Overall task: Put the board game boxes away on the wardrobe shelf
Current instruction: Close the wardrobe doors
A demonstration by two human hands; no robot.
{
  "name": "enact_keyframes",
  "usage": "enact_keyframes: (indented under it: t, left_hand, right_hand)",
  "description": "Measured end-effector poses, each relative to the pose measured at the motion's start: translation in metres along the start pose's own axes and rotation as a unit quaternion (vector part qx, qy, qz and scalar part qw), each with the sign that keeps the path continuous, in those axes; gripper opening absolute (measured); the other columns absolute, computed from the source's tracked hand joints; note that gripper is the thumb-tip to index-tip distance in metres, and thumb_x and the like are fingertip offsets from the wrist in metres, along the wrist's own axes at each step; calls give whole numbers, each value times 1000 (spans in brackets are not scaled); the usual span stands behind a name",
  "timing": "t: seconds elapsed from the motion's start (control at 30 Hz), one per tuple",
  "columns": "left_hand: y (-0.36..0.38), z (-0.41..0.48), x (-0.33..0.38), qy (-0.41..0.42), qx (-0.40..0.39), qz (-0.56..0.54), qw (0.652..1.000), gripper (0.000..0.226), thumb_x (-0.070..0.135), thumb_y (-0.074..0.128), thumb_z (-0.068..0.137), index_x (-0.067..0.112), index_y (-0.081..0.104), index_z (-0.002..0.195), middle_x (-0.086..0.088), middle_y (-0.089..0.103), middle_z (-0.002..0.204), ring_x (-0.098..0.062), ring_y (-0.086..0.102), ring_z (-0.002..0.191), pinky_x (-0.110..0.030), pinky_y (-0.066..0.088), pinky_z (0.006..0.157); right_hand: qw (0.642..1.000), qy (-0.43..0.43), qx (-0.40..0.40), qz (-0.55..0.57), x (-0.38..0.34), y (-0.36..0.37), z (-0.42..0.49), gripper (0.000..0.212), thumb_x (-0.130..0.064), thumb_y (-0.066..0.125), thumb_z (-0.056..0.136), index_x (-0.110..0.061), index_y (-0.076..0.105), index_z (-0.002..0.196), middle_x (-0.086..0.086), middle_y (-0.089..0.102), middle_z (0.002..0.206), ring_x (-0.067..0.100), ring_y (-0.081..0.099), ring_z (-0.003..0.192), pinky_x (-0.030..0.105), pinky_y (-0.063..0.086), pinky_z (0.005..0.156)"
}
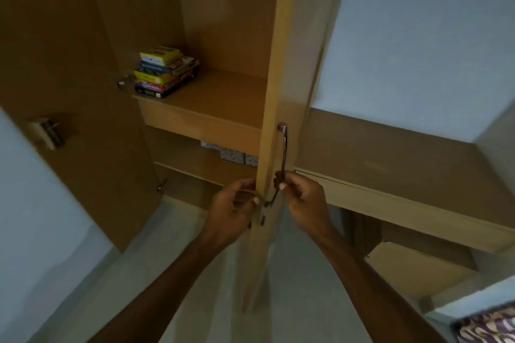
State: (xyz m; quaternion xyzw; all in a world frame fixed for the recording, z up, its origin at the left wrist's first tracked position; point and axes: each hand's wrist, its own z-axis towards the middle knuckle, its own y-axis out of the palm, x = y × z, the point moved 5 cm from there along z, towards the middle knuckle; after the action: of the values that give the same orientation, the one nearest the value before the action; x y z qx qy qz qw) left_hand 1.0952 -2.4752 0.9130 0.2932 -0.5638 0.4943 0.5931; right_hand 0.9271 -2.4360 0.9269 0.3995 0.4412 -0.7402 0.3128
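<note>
A stack of several colourful board game boxes [166, 72] lies on the left end of the wooden wardrobe shelf [223, 97], a yellow box on top. The right wardrobe door [274, 108] stands edge-on in the middle of the view. My right hand [302, 200] is closed on the lower end of its metal handle [282, 153]. My left hand [235, 207] grips the door's edge just left of the handle, thumb on the front face.
The left wardrobe door [83, 120] hangs wide open, with a latch block [46, 132] on its inner face. Patterned boxes [231, 153] sit on the lower shelf. A wooden desk top [404, 189] juts out at right. A patterned cloth [487, 326] shows bottom right.
</note>
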Motion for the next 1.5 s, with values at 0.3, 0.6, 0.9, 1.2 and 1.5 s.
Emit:
enact_keyframes:
  t: [0.3,0.6,0.9,1.2,1.5]
  left_hand:
    - [-116,62,-42,-1,41,16,999,39,6,67,88,18,59,125,12,67,113,-2,63,104,-20,55,79]
    - [-204,189,-73,7,-53,-24,998,51,-10,63,83,24,58,121,4,66,113,-3,63,103,-15,50,78]
    - [-231,293,-102,-29,-75,-95,992,50,-13,61,79,22,58,115,-4,64,113,-28,60,109,-22,54,74]
    - [-233,390,-123,-65,-116,-59,989,68,-1,58,62,37,57,118,12,63,119,-13,57,118,-29,49,84]
    - [-221,465,-139,-73,-127,-72,987,71,-25,50,73,17,53,129,3,61,119,-14,57,111,-18,54,68]
  right_hand:
    - [997,-58,-54,-16,-27,121,86,9,-15,63,90,-11,64,82,3,65,71,12,59,64,28,48,61]
    - [996,-62,-20,-68,-39,217,196,22,-20,66,89,-22,54,70,-10,52,59,3,47,55,20,39,55]
    - [990,-57,47,-119,-36,257,276,28,-18,67,89,-23,49,67,-12,47,54,3,48,53,18,34,52]
    - [986,-44,79,-139,-11,279,364,16,-22,64,89,-17,60,74,-4,63,66,14,58,60,35,49,57]
    - [984,-31,96,-150,7,282,425,17,-19,63,89,-18,59,73,-2,63,64,14,58,57,34,47,54]
